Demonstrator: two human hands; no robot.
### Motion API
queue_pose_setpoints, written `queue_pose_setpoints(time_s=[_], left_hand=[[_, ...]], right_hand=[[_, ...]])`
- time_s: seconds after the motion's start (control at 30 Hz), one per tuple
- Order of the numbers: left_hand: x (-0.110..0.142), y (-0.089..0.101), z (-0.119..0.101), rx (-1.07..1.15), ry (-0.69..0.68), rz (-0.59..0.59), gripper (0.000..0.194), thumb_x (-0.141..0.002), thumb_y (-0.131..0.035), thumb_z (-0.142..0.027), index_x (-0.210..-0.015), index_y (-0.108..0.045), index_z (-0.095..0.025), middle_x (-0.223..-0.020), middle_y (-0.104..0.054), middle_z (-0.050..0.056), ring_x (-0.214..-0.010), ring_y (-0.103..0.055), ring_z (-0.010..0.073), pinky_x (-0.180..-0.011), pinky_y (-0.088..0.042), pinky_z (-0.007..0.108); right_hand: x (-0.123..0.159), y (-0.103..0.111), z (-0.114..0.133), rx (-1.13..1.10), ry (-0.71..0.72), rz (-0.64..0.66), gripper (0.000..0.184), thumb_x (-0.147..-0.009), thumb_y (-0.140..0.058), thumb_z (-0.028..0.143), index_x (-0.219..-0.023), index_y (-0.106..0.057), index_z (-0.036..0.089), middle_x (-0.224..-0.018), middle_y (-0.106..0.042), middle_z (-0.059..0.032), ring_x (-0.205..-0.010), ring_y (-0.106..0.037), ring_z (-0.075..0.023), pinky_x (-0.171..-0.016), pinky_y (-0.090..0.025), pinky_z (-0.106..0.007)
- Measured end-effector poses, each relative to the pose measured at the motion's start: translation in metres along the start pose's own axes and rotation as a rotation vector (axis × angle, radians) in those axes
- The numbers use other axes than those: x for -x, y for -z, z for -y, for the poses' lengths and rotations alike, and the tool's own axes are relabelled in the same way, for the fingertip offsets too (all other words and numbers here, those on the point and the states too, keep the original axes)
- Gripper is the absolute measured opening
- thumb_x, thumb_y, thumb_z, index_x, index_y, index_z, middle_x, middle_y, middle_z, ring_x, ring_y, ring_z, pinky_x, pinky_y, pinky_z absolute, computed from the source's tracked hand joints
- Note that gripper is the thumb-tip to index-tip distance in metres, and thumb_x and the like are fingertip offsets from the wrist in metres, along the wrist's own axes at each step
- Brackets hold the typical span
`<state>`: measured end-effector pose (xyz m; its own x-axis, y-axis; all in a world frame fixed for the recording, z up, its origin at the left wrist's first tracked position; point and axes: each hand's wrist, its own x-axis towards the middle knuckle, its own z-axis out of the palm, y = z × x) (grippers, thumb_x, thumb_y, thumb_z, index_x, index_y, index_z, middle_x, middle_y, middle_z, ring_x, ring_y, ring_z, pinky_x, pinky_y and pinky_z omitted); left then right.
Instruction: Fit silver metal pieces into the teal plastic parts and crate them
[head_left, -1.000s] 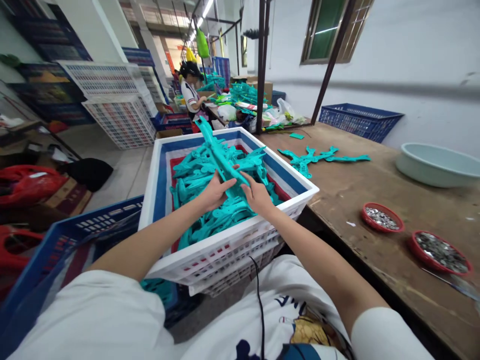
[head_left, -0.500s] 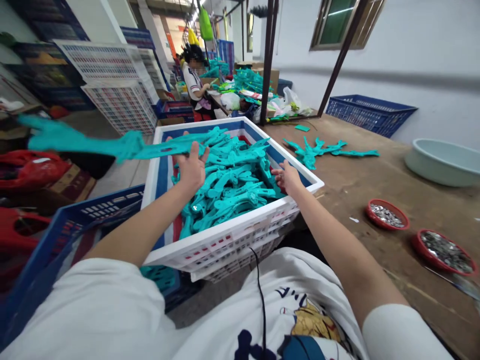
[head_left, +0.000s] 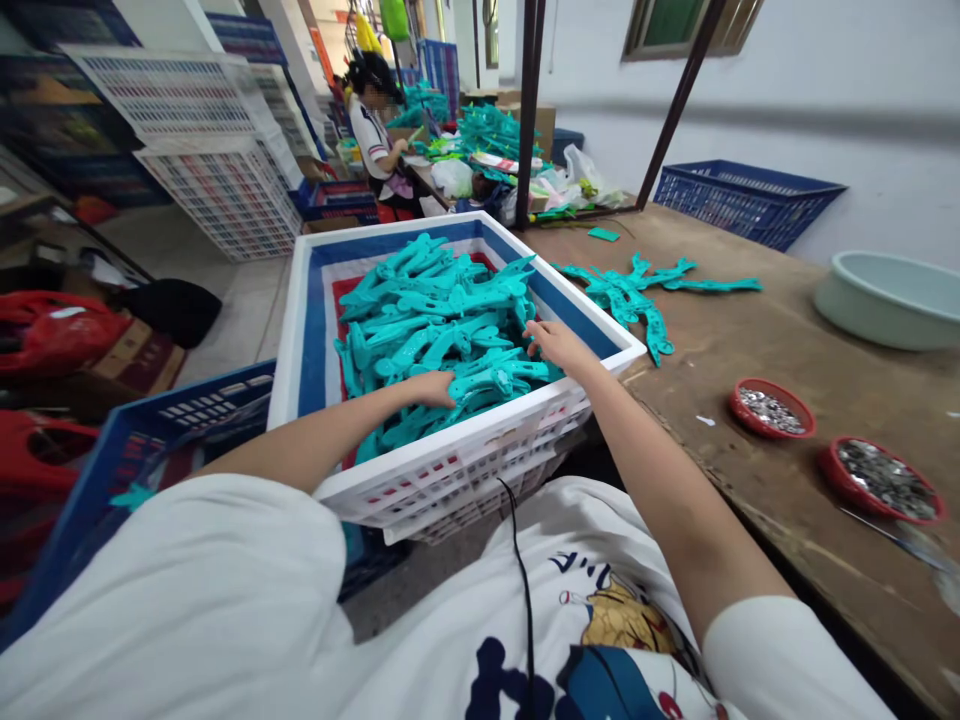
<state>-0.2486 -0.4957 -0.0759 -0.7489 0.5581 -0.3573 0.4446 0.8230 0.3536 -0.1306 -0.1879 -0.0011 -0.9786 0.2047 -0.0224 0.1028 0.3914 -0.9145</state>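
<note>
A white slatted crate with a blue and red liner rests against my lap, heaped with teal plastic parts. My left hand lies low in the near side of the heap, its fingers curled round one teal part. My right hand hovers over the heap near the crate's right rim. Its fingers are spread and its fingertips touch the parts.
To the right, a wooden table carries loose teal parts, two red dishes of small metal bits, a pale basin and a blue crate. Another blue crate stands to my left. A person works at the far bench.
Both hands held one long teal piece. My left hand then swung it out to the left and let it go. Now both hands are back down in the heap.
</note>
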Motion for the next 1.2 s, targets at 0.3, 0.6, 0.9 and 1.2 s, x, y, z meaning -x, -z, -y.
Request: queue_pose_setpoints(time_s=[0.3,0.6,0.9,1.2], left_hand=[[0.015,0.054,-0.013,-0.052,-0.179,-0.05,0.066,-0.072,-0.076,-0.045,-0.134,-0.073,-0.022,-0.122,-0.085,0.008,-0.111,-0.081,0.0346,-0.094,-0.062,0.037],[0.059,0.131,0.01,-0.034,-0.331,-0.595,0.036,-0.087,-0.074,-0.046,-0.115,-0.078,-0.024,-0.144,-0.085,0.015,-0.141,-0.073,0.0414,-0.132,-0.056,0.063],[0.066,0.122,-0.008,0.397,-0.317,-1.183,0.091,-0.1,-0.077,-0.067,-0.172,-0.048,-0.02,-0.198,-0.037,0.02,-0.187,-0.03,0.0449,-0.155,-0.025,0.07],[0.051,0.014,-0.088,0.893,-0.345,-0.23,0.104,-0.084,-0.096,-0.084,-0.169,-0.064,-0.033,-0.156,-0.082,0.016,-0.133,-0.085,0.0463,-0.099,-0.079,0.063]], right_hand=[[0.002,0.005,0.001,0.239,0.116,-0.2,0.043,-0.127,-0.051,0.036,-0.117,-0.087,0.016,-0.113,-0.09,-0.012,-0.113,-0.082,-0.0293,-0.103,-0.055,-0.036],[0.0,-0.004,0.002,0.69,0.125,-0.105,0.094,-0.099,-0.1,0.035,-0.184,-0.062,0.024,-0.187,-0.06,-0.0206,-0.178,-0.046,-0.0552,-0.143,-0.038,-0.078],[-0.006,-0.012,0.008,0.29,0.283,-0.167,0.031,-0.11,-0.076,0.041,-0.087,-0.064,0.025,-0.105,-0.077,-0.0081,-0.108,-0.071,-0.0294,-0.102,-0.053,-0.039],[-0.005,-0.074,0.023,-0.299,0.208,-0.228,0.064,-0.115,-0.054,0.079,-0.138,-0.076,0.024,-0.151,-0.081,-0.0162,-0.154,-0.07,-0.0338,-0.13,-0.06,-0.045]])
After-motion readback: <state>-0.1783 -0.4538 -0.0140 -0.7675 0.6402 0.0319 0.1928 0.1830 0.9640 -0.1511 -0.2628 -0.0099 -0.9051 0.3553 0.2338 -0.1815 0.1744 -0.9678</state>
